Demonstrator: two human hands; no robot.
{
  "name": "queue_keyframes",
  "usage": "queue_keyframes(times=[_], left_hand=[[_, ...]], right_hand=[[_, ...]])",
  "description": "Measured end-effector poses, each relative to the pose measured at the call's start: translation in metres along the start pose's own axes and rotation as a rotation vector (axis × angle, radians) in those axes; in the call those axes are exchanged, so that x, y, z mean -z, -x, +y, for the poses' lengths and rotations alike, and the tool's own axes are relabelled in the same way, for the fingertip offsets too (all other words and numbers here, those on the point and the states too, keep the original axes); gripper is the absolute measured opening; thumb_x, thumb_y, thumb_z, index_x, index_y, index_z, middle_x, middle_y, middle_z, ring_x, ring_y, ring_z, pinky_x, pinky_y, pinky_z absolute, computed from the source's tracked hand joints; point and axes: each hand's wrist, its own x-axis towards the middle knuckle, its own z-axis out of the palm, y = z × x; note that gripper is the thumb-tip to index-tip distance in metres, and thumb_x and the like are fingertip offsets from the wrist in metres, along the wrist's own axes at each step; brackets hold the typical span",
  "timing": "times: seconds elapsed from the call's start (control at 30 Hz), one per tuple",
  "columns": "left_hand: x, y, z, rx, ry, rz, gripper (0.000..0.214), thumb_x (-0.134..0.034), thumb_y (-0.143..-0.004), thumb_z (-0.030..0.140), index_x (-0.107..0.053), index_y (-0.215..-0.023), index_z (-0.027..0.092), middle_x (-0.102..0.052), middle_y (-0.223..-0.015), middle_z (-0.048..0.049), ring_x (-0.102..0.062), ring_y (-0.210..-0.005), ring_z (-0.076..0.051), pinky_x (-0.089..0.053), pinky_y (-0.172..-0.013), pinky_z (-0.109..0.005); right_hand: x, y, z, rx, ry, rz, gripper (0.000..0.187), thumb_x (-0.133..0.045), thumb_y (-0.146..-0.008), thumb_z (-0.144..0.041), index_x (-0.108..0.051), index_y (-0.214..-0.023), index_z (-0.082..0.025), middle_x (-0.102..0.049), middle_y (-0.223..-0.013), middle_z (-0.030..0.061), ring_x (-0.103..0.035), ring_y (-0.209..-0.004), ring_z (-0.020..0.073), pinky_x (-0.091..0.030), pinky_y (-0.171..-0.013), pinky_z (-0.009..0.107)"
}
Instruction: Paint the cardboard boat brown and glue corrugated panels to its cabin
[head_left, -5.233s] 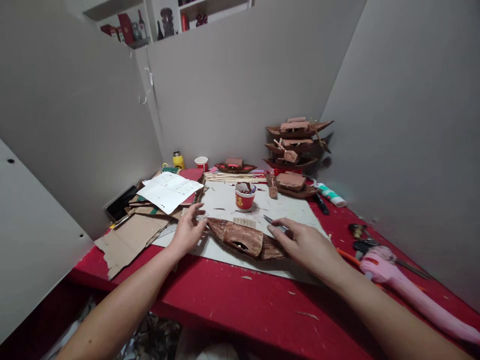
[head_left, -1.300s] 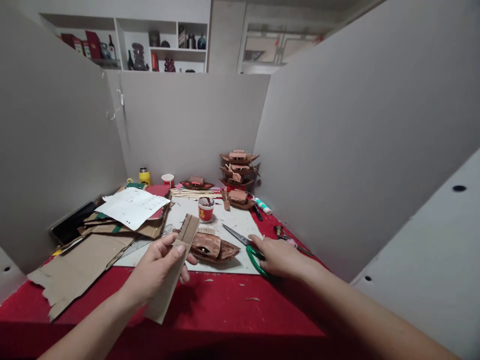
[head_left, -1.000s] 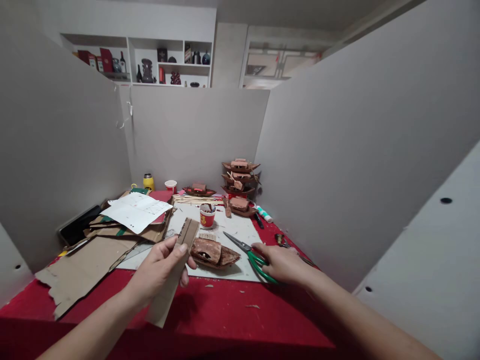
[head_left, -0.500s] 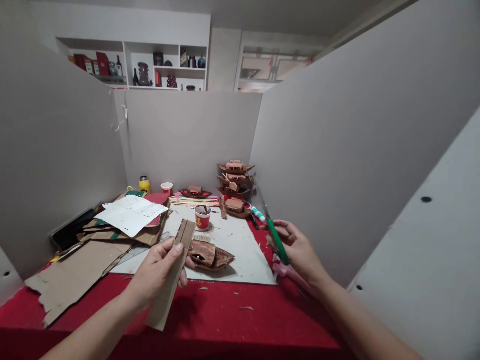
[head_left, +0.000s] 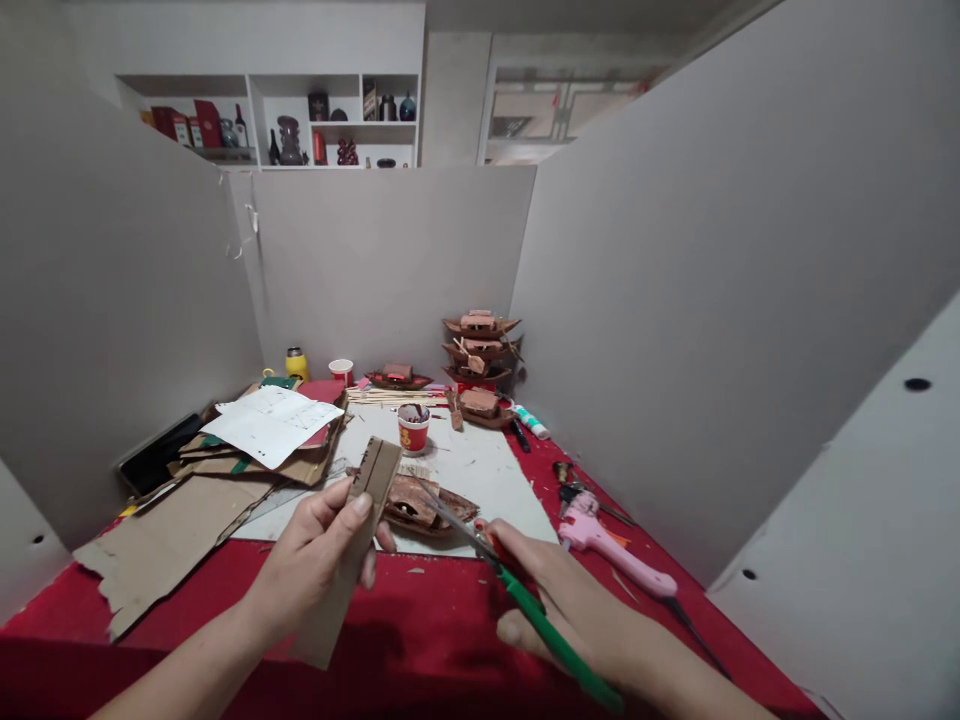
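My left hand (head_left: 326, 545) pinches a strip of brown cardboard (head_left: 377, 470) between thumb and fingers, with dark marks along its upper edge. In my right hand (head_left: 570, 600) is a pair of green-handled scissors (head_left: 525, 600), blades pointing up and left toward the strip but apart from it. Behind both hands a small brown model boat (head_left: 450, 510) with a curved roof lies on a white board (head_left: 480, 470); the strip and left hand hide its left end.
A paper cup (head_left: 413, 435) with dark contents stands on the board. Stacked model boats (head_left: 480, 348) are at the back. Cardboard sheets (head_left: 187, 530) and a white paper (head_left: 274, 425) lie left. A pink glue gun (head_left: 622, 555) rests right on red cloth. Grey partitions (head_left: 390, 240) enclose the table.
My right hand has brought the scissors from beside the right partition down and left, close to the cardboard strip. The pink glue gun shows more fully. My left hand keeps its hold.
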Motion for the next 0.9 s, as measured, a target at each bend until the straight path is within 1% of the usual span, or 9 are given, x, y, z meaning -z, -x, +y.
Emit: queue_keyframes(times=[0.07,0.17,0.3,0.37,0.47,0.57,0.73,0.8,0.9], left_hand=[[0.005,0.004,-0.001,0.002,-0.018,0.012,0.031,-0.059,-0.084,0.049,-0.057,-0.079,0.018,-0.069,-0.07,-0.0033,-0.054,-0.047,-0.01,-0.039,-0.047,-0.022],[0.014,0.011,-0.004,0.016,-0.053,0.007,0.03,-0.057,-0.087,0.047,-0.059,-0.08,0.018,-0.069,-0.07,-0.004,-0.055,-0.048,-0.01,-0.04,-0.048,-0.022],[0.022,0.018,-0.01,0.013,-0.108,-0.044,0.032,-0.052,-0.09,0.046,-0.06,-0.076,0.018,-0.066,-0.07,-0.003,-0.054,-0.049,-0.01,-0.041,-0.051,-0.022],[0.025,0.019,-0.013,0.01,-0.125,-0.065,0.033,-0.051,-0.091,0.046,-0.059,-0.076,0.018,-0.064,-0.07,-0.002,-0.054,-0.049,-0.009,-0.04,-0.05,-0.022],[0.028,0.022,-0.017,0.015,-0.118,-0.085,0.032,-0.051,-0.09,0.047,-0.059,-0.077,0.018,-0.062,-0.07,-0.0009,-0.054,-0.049,-0.009,-0.039,-0.049,-0.021],[0.029,0.026,-0.017,0.024,-0.112,-0.107,0.033,-0.053,-0.089,0.047,-0.058,-0.075,0.018,-0.06,-0.069,-0.0001,-0.053,-0.05,-0.009,-0.039,-0.05,-0.021],[0.037,0.031,-0.02,0.048,-0.134,-0.096,0.035,-0.052,-0.09,0.048,-0.059,-0.074,0.017,-0.061,-0.067,-0.0008,-0.052,-0.048,-0.008,-0.039,-0.049,-0.021],[0.043,0.031,-0.023,0.054,-0.145,-0.085,0.036,-0.051,-0.09,0.047,-0.059,-0.074,0.017,-0.063,-0.067,-0.0016,-0.052,-0.048,-0.008,-0.038,-0.05,-0.021],[0.053,0.03,-0.03,0.086,-0.145,-0.063,0.036,-0.052,-0.09,0.048,-0.059,-0.073,0.016,-0.066,-0.067,-0.003,-0.052,-0.046,-0.008,-0.038,-0.049,-0.021]], right_hand=[[-0.002,-0.003,-0.008,-0.014,0.047,-0.035,0.045,-0.062,-0.077,-0.056,-0.053,-0.104,-0.021,-0.066,-0.093,0.0061,-0.059,-0.081,0.0246,-0.044,-0.071,0.032],[-0.009,-0.01,-0.012,-0.034,0.121,-0.069,0.05,-0.06,-0.077,-0.063,-0.054,-0.103,-0.021,-0.066,-0.099,0.0093,-0.059,-0.083,0.0265,-0.044,-0.073,0.034],[-0.021,-0.02,-0.013,0.017,0.18,-0.103,0.052,-0.06,-0.074,-0.068,-0.053,-0.094,-0.021,-0.065,-0.092,0.0078,-0.058,-0.077,0.0249,-0.043,-0.069,0.033],[-0.025,-0.024,-0.016,0.042,0.199,-0.116,0.052,-0.062,-0.073,-0.068,-0.053,-0.094,-0.021,-0.066,-0.094,0.008,-0.059,-0.078,0.0255,-0.042,-0.069,0.033],[-0.03,-0.029,-0.022,0.063,0.206,-0.138,0.052,-0.065,-0.072,-0.067,-0.052,-0.093,-0.021,-0.066,-0.096,0.0084,-0.06,-0.081,0.026,-0.042,-0.07,0.032],[-0.033,-0.033,-0.026,0.081,0.199,-0.152,0.05,-0.066,-0.072,-0.066,-0.051,-0.088,-0.021,-0.065,-0.091,0.0062,-0.058,-0.075,0.0231,-0.041,-0.066,0.03],[-0.038,-0.04,-0.029,0.127,0.245,-0.164,0.05,-0.06,-0.075,-0.069,-0.05,-0.084,-0.021,-0.064,-0.086,0.0058,-0.056,-0.071,0.0215,-0.038,-0.062,0.029],[-0.041,-0.043,-0.031,0.117,0.249,-0.187,0.05,-0.058,-0.076,-0.069,-0.052,-0.087,-0.021,-0.065,-0.087,0.0061,-0.056,-0.072,0.0219,-0.038,-0.063,0.029],[-0.048,-0.049,-0.035,0.045,0.253,-0.237,0.052,-0.056,-0.076,-0.071,-0.054,-0.088,-0.021,-0.066,-0.081,0.0061,-0.057,-0.068,0.0223,-0.036,-0.06,0.029]])
